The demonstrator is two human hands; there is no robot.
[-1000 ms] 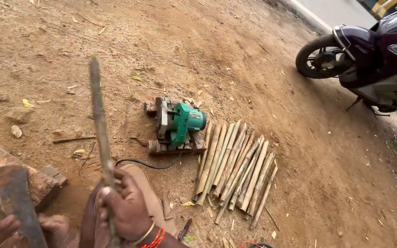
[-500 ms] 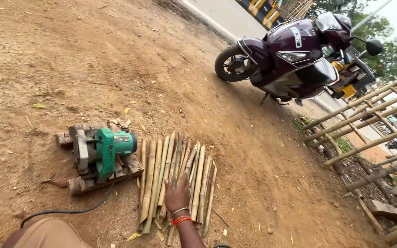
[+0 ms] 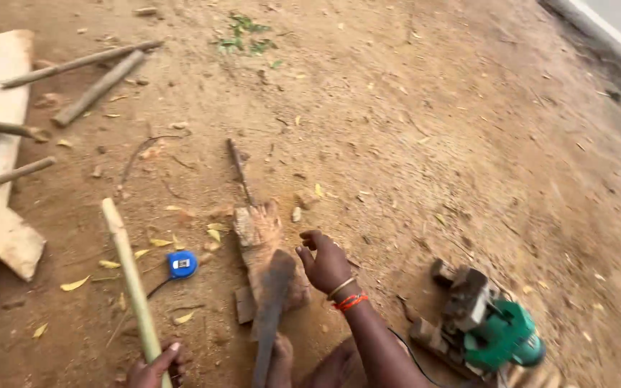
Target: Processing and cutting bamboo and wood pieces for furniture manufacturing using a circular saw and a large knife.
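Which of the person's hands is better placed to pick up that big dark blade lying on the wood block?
Probably the right hand: it hovers open right beside the blade on the block. The left hand grips a bamboo stick.

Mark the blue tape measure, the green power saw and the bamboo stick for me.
blue tape measure (image 3: 182, 264), head view, centre of case.
green power saw (image 3: 501, 335), head view, green housing.
bamboo stick (image 3: 129, 273), head view, mid-shaft.

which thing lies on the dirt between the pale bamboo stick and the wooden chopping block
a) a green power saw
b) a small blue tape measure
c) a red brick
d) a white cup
b: the small blue tape measure lies on the dirt, right of the pale bamboo stick held by the left hand and left of the worn wooden chopping block.
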